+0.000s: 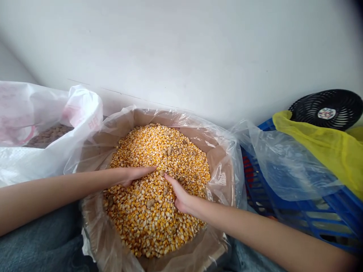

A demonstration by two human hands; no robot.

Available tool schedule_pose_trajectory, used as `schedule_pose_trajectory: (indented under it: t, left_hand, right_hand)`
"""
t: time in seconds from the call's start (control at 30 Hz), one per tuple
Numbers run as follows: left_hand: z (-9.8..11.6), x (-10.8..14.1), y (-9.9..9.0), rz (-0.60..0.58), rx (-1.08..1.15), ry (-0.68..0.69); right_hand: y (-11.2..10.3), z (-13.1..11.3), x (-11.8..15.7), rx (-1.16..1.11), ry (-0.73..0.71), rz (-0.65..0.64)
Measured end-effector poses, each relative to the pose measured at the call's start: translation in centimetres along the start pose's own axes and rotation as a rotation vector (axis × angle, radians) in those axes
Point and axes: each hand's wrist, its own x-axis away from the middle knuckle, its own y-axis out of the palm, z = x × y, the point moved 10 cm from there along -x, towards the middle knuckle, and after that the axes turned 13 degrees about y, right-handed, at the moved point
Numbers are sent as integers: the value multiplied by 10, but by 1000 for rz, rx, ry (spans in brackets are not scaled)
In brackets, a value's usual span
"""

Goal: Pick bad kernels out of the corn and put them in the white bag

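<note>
A heap of yellow corn kernels (159, 230) fills a box lined with a clear plastic bag (224, 181) in front of me. Several unshelled peanuts lie scattered over the corn, among them one peanut (150, 203) near the middle. My left hand (136, 174) reaches in from the left, its upper edge stretched out straight and its lower part sunk in the kernels. Opposite it, my right hand (180, 194) has its thumb extended, with the other fingers hidden in the corn. The two hands nearly meet beside a small peanut (162, 173).
At left stands a white woven sack (53, 158) with brown pieces (49, 136) inside. Blue plastic crates (283, 206) are on the right, under clear plastic and a yellow bag (326, 145). A black round fan-like grille (326, 109) rests behind them, near the white wall (184, 56).
</note>
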Motion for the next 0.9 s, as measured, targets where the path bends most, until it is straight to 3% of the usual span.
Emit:
schedule_pose_trajectory:
  t: [0.17,0.3,0.43,0.53,0.63,0.73,0.9]
  left_hand:
    - [-1,5,27,-119,202,-60]
    - [27,16,41,-77,360,-38]
    - [82,30,22,94,415,209]
    - [108,40,11,116,389,348]
    - [106,41,0,151,311,347]
    - [98,39,-19,262,207,345]
    - [113,36,-55,428,-123,552]
  right_hand:
    - [26,11,5,-140,178,-143]
    - [42,-12,19,-179,175,-169]
    - [46,-69,49,-204,-90,-131]
    - [47,-91,69,-140,-172,-113]
    - [37,-95,78,15,-169,-43]
    - [16,-103,82,168,-242,99]
    - [-7,-124,81,266,-413,189]
